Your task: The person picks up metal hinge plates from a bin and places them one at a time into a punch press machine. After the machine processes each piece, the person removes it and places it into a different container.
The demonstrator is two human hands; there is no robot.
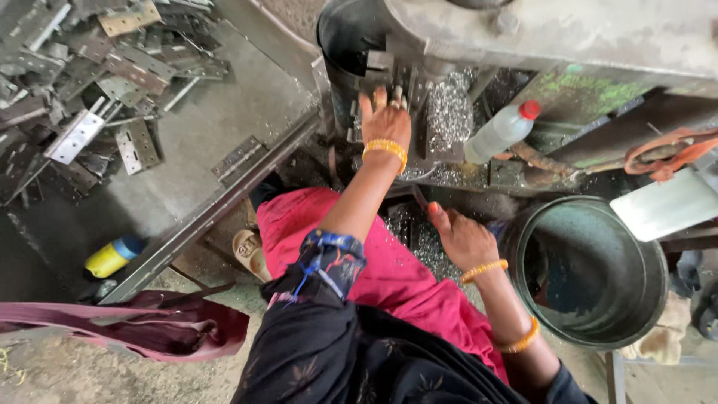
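From the head view I record the following. My left hand [385,120] is extended forward into the work area of a grey metal machine [553,30], fingers spread flat and pressed against the dark tooling block [381,71] beneath the machine head. The fingertips lie on small metal parts there; I cannot tell whether anything is actually pinched between them, as the fingers cover the contact point. An orange bangle [386,147] sits at that wrist.

My right hand [462,238] is lower and nearer to me, resting loosely curled above a lap covered in pink cloth [389,269]. The thumb points up toward a thin dark piece [419,198] just beside it; whether the hand grips that piece is not clear. Two orange bangles are on this forearm.

Bright metal swarf [449,112] is heaped on the machine bed just right of the left hand, and more is scattered over the cloth between the hands. A clear plastic bottle with a red cap [501,131] lies tilted against the machine, near the swarf. A round dark metal bucket [591,273] stands just right of the right hand, apart from it.

To the left, a grey worktop [224,112] carries a pile of flat perforated metal hinges [90,82], well apart from both hands. A yellow and blue bottle [114,256] lies on the floor below the worktop edge.
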